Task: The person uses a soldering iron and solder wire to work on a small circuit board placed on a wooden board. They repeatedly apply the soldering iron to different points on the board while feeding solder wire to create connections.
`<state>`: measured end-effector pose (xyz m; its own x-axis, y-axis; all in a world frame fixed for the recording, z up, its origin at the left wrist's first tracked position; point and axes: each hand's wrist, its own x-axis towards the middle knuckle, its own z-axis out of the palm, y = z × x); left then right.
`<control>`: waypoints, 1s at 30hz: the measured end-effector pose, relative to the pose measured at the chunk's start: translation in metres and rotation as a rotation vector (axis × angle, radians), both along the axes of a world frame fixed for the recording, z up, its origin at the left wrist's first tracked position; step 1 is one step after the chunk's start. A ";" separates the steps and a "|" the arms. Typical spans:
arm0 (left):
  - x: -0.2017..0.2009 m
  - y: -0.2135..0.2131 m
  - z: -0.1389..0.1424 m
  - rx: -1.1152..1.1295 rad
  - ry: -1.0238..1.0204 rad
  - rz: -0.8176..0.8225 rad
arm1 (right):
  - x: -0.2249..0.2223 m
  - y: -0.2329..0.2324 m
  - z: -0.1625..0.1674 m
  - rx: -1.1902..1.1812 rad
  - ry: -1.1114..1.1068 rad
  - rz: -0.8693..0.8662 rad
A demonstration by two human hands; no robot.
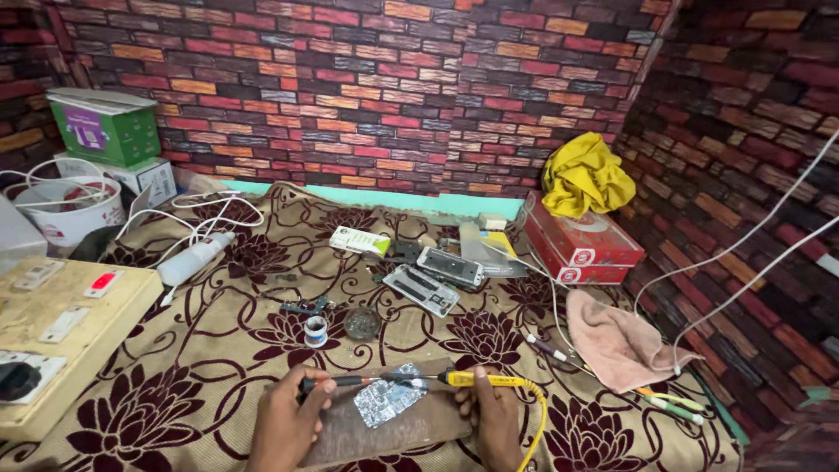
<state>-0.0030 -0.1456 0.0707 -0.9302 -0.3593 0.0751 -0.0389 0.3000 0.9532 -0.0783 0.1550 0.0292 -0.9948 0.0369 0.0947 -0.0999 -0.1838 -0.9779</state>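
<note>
Both hands are low at the near edge of the counter, each closed around a tool. The left hand (287,418) grips a dark-handled screwdriver (345,381) whose shaft points right, and the right hand (495,418) grasps a yellow-handled soldering iron (476,379) whose tip points left; its yellow cord (535,419) loops down past the wrist. The two tips meet just above a crinkled, silvery metal shield plate (389,399), which lies on a brown wooden board (411,428) between the hands. The board sits on a cream cloth with maroon flowers (201,367). Farther back lie two opened phone bodies (437,278), a small solder spool (315,330) and a white squeeze bottle (194,259). To the right, a pink rag (616,343) lies near red boxes (581,240) topped by a yellow cloth (585,179).
</note>
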 end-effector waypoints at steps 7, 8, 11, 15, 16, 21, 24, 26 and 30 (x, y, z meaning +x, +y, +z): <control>-0.002 0.000 0.000 0.090 0.005 -0.039 | 0.002 0.000 0.003 0.007 0.003 0.006; 0.000 0.000 -0.002 0.100 0.010 -0.036 | 0.003 0.000 0.003 0.010 0.002 0.004; 0.003 -0.002 -0.009 0.138 0.041 -0.015 | 0.004 0.000 0.004 0.009 -0.002 -0.001; 0.005 -0.010 -0.016 0.238 0.131 0.012 | 0.001 0.000 0.006 -0.038 0.016 0.008; 0.006 -0.011 -0.017 0.269 0.150 0.011 | 0.001 0.000 0.006 -0.053 0.024 0.014; 0.006 -0.012 -0.022 0.230 0.143 -0.024 | 0.004 0.001 0.008 -0.040 0.038 0.034; 0.005 -0.012 -0.021 0.227 0.131 -0.018 | 0.005 0.001 0.009 -0.052 0.025 0.031; 0.007 -0.012 -0.021 0.180 0.108 -0.005 | 0.006 0.001 0.009 -0.034 0.027 0.025; 0.005 -0.008 -0.015 0.078 0.044 0.036 | 0.005 0.002 0.010 -0.002 0.058 0.052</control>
<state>0.0025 -0.1534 0.0555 -0.9128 -0.3992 0.0864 -0.0059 0.2243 0.9745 -0.0737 0.1571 0.0388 -0.9882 -0.0140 0.1523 -0.1468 -0.1920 -0.9704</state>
